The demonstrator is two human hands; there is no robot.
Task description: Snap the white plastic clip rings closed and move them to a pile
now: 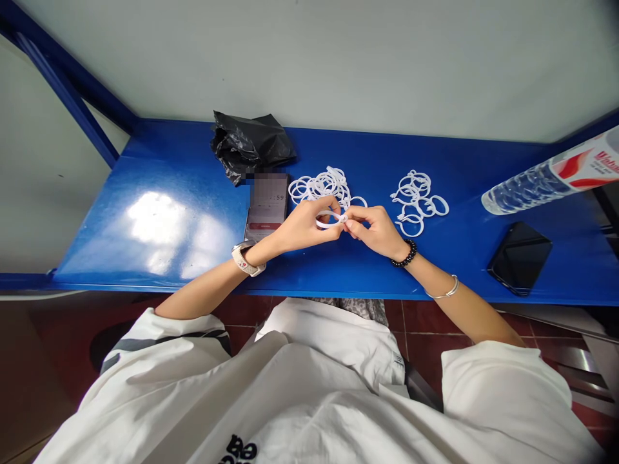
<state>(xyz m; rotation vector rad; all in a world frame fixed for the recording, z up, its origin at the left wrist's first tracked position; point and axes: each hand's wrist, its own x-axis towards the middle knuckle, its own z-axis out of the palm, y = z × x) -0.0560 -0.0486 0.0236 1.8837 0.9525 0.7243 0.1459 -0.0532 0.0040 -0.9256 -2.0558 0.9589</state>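
Note:
Between my two hands is a white plastic curtain ring (325,225), held over the blue table. My left hand (304,227) is closed round the ring's left side, with fingers and thumb curved along it. At the small eyelet end, my right hand (377,231) pinches the ring between thumb and fingertips. Just behind my hands lies a pile of white curtain rings (325,185), partly hidden by my fingers. A smaller group of the same rings (411,193) rests to the right, apart from the pile.
A crumpled black plastic bag (254,142) lies at the back of the blue table (193,167). One phone (265,206) with a lit screen sits beside my left wrist. At the right are a dark phone (521,258) and a clear water bottle (532,183). A grey wall stands behind.

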